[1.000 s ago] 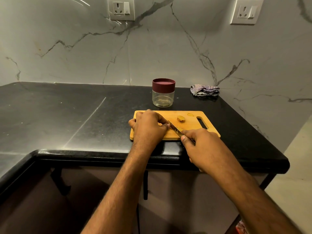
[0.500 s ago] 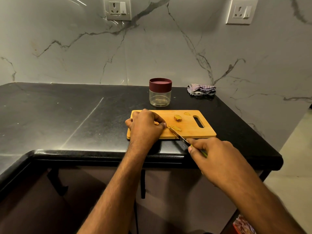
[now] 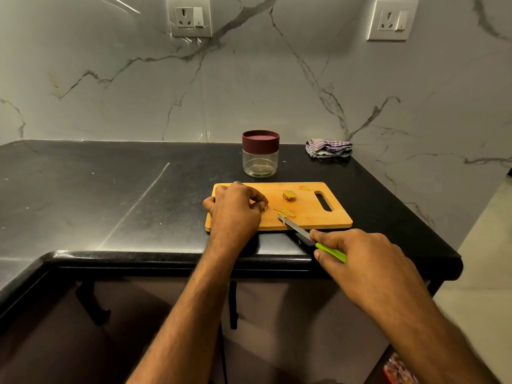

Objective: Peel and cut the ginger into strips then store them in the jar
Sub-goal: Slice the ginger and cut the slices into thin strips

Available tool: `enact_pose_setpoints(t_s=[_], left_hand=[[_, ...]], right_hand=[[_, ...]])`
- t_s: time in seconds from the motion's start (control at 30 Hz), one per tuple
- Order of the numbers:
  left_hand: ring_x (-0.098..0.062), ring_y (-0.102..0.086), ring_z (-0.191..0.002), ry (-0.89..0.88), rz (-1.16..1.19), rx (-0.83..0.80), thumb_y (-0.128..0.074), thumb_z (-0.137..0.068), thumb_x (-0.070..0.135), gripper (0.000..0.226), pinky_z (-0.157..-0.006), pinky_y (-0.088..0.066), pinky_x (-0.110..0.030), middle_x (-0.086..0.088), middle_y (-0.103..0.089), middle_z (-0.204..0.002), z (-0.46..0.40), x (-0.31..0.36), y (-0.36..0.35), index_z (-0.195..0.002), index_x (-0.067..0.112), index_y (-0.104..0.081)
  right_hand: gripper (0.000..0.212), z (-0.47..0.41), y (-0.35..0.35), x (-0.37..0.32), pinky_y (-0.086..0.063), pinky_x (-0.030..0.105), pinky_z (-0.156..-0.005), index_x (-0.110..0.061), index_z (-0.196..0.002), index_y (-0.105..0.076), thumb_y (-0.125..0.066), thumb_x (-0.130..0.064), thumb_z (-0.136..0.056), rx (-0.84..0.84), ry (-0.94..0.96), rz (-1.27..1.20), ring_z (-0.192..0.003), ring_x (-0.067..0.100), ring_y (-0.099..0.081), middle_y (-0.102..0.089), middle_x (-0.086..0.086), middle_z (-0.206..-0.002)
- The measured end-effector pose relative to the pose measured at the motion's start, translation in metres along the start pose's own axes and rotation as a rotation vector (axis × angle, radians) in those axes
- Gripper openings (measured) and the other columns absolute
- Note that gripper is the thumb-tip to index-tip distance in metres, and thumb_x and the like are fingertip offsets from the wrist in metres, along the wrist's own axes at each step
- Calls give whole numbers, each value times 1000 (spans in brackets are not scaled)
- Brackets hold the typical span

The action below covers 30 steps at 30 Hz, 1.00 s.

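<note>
A wooden cutting board (image 3: 310, 220) lies on the black counter near its front edge. My left hand (image 3: 235, 209) rests on the board's left part with fingers curled down on a ginger piece that is almost wholly hidden under them. Thin ginger slices (image 3: 284, 212) lie just right of its fingertips. A small ginger chunk (image 3: 289, 195) and a scrap of peel (image 3: 304, 187) sit farther back. My right hand (image 3: 365, 261) grips the green-handled knife (image 3: 297, 230) over the counter's front edge, its tip beside the slices. The glass jar (image 3: 260, 162) stands behind the board, its maroon lid on.
A crumpled checked cloth (image 3: 329, 147) lies at the back right by the marble wall. The black counter (image 3: 110, 189) stretches wide to the left and ends just right of the board. Two wall sockets (image 3: 189, 16) are above.
My right hand drew the knife back toward me, away from my left fingertips to the board's front edge, leaving cut slices lying exposed. My left hand stayed in place.
</note>
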<state>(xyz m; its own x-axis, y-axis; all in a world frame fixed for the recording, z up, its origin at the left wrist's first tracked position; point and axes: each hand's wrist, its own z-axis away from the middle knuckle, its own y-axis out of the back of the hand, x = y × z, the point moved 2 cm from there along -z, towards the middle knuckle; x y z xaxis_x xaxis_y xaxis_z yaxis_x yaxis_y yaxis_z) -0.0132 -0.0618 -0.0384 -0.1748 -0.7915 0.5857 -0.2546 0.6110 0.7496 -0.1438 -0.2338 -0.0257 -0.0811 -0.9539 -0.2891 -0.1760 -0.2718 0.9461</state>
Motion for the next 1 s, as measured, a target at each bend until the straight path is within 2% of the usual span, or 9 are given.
enact_pose_setpoints(t_s=[0.1, 0.3, 0.5, 0.63, 0.73, 0.8, 0.87, 1.0], left_hand=[[-18, -33, -132, -9, 0, 1, -67, -95, 29, 11, -110, -20, -47, 11, -60, -126, 0, 0, -1, -98, 36, -75], [-19, -32, -135, -15, 4, -1, -60, -100, 22, 21, -109, -19, -45, 10, -57, -129, 1, 1, 0, -106, 38, -72], [-18, -33, -135, -40, 53, -11, -60, -98, 37, 17, -112, -20, -49, 9, -58, -127, 2, 0, 1, -112, 37, -70], [-18, -31, -137, -66, 39, -39, -64, -95, 39, 17, -112, -19, -48, 10, -55, -132, 2, 2, 1, -111, 41, -70], [-14, -28, -137, -125, 40, -53, -65, -96, 35, 19, -107, -15, -41, 14, -50, -135, 5, 4, 1, -109, 48, -68], [-10, -27, -135, -187, 66, -59, -64, -97, 25, 27, -101, -12, -34, 18, -48, -133, 7, 6, 2, -100, 51, -69], [-7, -26, -134, -231, 108, -48, -60, -97, 10, 40, -98, -8, -31, 20, -48, -130, 8, 8, 4, -93, 49, -71], [-6, -24, -132, -236, 65, -64, -50, -92, -5, 56, -96, -9, -29, 19, -48, -133, 8, 11, 4, -91, 45, -75]], right_hand=[[39, 1, 1, 1, -53, 30, -79, -58, -131, -44, -49, -55, -92, 10, -3, -14, -98, 6, -56, -61, -19, -113], [33, -7, -2, 3, -57, 36, -76, -47, -126, -55, -50, -50, -93, 53, -14, -146, -82, 5, -63, -65, -15, -90], [36, -12, -3, 0, -59, 33, -68, -41, -131, -53, -49, -46, -96, 67, -34, -225, -72, 6, -62, -65, -11, -82], [36, -16, -6, 3, -56, 33, -76, -47, -129, -53, -52, -50, -93, 50, -48, -170, -85, 5, -62, -66, -12, -93], [37, -13, -4, 3, -52, 27, -75, -52, -128, -52, -54, -52, -91, 48, -36, -122, -93, 5, -57, -65, -14, -107], [38, -12, -2, 2, -46, 26, -73, -53, -129, -50, -54, -52, -92, 49, -38, -91, -99, 7, -54, -62, -14, -116], [40, -13, -2, 1, -47, 27, -75, -54, -131, -48, -53, -51, -92, 47, -40, -78, -102, 9, -53, -60, -13, -119], [41, -13, -1, -1, -49, 28, -78, -54, -133, -45, -52, -51, -93, 34, -13, -81, -101, 9, -54, -59, -12, -119]])
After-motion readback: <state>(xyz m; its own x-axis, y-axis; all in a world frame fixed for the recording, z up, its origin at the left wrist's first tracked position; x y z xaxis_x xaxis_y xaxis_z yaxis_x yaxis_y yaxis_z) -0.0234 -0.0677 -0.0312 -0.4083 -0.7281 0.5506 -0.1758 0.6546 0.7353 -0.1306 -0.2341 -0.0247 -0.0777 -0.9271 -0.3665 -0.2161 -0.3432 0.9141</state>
